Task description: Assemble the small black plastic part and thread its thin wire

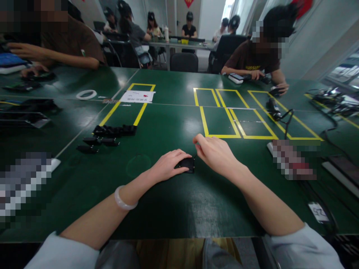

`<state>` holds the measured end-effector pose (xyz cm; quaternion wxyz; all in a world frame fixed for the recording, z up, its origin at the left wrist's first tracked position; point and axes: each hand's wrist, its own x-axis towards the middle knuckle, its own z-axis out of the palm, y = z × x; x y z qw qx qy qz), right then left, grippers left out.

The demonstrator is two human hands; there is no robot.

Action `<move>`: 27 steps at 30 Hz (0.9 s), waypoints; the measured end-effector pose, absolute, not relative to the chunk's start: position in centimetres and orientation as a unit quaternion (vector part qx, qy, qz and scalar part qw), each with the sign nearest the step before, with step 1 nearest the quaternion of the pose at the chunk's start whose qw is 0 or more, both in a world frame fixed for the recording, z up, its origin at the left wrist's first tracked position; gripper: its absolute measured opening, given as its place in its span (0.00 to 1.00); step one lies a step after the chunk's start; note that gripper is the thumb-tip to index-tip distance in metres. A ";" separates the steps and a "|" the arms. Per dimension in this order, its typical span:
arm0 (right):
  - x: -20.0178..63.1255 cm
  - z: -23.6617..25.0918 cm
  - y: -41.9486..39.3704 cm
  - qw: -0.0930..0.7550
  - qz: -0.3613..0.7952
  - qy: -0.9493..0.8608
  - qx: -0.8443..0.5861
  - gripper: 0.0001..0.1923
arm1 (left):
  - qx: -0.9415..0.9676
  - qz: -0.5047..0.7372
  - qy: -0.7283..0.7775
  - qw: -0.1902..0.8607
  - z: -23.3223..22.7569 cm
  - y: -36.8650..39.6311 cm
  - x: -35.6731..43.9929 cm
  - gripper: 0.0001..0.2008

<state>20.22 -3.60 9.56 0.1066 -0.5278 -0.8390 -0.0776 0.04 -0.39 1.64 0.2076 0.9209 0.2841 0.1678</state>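
Note:
My left hand (171, 164) grips a small black rectangular part (187, 164) flat on the green table, thumb along its near edge and fingers over its far side. Close on the right, my right hand (214, 152) is closed in a pinch at the part's right corner. A thin dark tip shows below those fingers, but what they hold is too small to name. Left of my hands lie several similar black pieces (108, 141), with a row of black parts (114, 130) just behind them.
Yellow tape rectangles (221, 136) mark the green table (168, 216). A white paper sheet (138, 96) and a white tape roll (86, 94) lie at the back left. Cables (331, 130) and a black device (273, 108) lie at right. Co-workers sit across the table.

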 end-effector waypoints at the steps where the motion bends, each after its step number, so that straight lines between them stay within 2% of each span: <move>1: 20.2 9.5 -3.6 0.115 -0.076 -0.840 -0.524 0.10 | 0.921 0.168 0.284 0.207 1.6 -0.4 0.0 0.19; 6: 20.3 9.7 -3.8 0.122 -0.061 -0.843 -0.521 0.11 | 0.923 0.165 0.282 0.205 1.6 -0.4 0.0 0.19; 11: 20.2 9.9 -3.7 0.093 -0.076 -0.832 -0.541 0.16 | 0.922 0.161 0.288 0.202 1.6 -0.4 0.0 0.19; 14: 20.2 9.7 -3.6 0.082 -0.093 -0.826 -0.550 0.15 | 0.922 0.160 0.290 0.202 1.6 -0.4 0.0 0.19; 18: 20.2 9.5 -3.6 0.109 -0.079 -0.833 -0.537 0.11 | 0.922 0.162 0.288 0.202 1.7 -0.4 0.0 0.19; 23: 20.3 9.8 -3.9 0.122 -0.058 -0.836 -0.532 0.11 | 0.922 0.159 0.288 0.202 1.7 -0.4 0.0 0.19; 27: 20.3 9.9 -3.8 0.101 -0.069 -0.831 -0.543 0.15 | 0.922 0.162 0.287 0.202 1.6 -0.4 0.0 0.19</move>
